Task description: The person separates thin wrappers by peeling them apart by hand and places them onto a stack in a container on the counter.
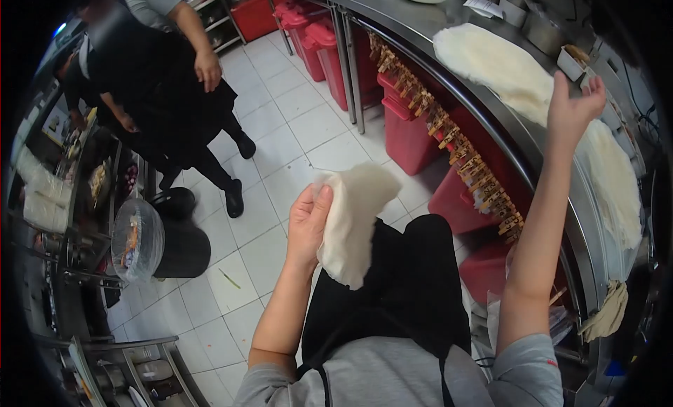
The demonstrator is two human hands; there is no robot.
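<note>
Sheet (354, 225) pinched in L hand (308, 214), well off tabletop (382, 11) edge, open floor (294, 105) nr; R hand (575, 109), grip loose, by long sheet (491, 63).

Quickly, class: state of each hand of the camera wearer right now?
Left hand: closed, holding a limp whitish sheet.
Right hand: open, nothing visible in it.

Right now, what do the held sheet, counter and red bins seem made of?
Sheet: dough or cloth, unclear; matte, pale, hanging in soft folds. Counter: probably stainless steel, grey with a metallic sheen. Red bins: likely plastic, smooth, evenly coloured, with rounded edges.
</note>
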